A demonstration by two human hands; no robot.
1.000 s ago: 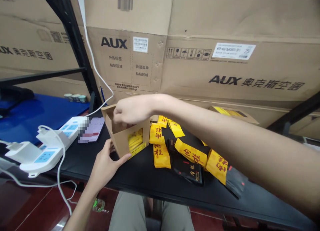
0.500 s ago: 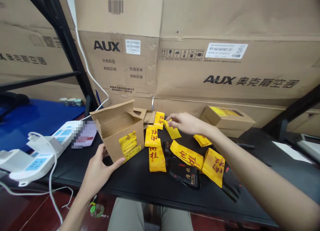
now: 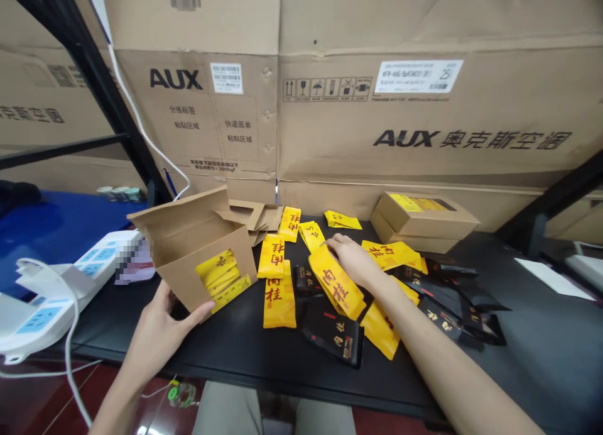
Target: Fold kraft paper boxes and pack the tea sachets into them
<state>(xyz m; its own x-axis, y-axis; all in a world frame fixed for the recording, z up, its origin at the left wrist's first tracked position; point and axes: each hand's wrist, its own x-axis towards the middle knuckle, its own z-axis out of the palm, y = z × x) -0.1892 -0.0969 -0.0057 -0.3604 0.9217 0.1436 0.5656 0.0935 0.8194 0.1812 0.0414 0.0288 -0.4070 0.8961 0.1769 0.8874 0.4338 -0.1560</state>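
My left hand (image 3: 176, 325) grips the lower front of an open brown cardboard box (image 3: 188, 253), thumb on its front face. The box leans back with its lid flap up, and yellow packets show through its front window. My right hand (image 3: 355, 259) is closed with its fingertips at the top end of a yellow packet (image 3: 336, 284) with red characters; the fingers are partly hidden. Beneath that packet lies a black packet (image 3: 332, 331). Other yellow packets (image 3: 279, 297) lie between the box and my right hand, and more (image 3: 386, 254) are beside my right wrist.
A closed brown box (image 3: 424, 215) sits at the back right. Flattened cardboard (image 3: 257, 218) lies behind the open box. Several black packets (image 3: 452, 297) are scattered at right. A white power strip (image 3: 70, 290) with cables is at left. Large cartons (image 3: 330, 127) stand behind the table.
My right hand has moved nearer to me, from a yellow packet farther back to the larger one in front. My view has swung right. My left hand still holds the box.
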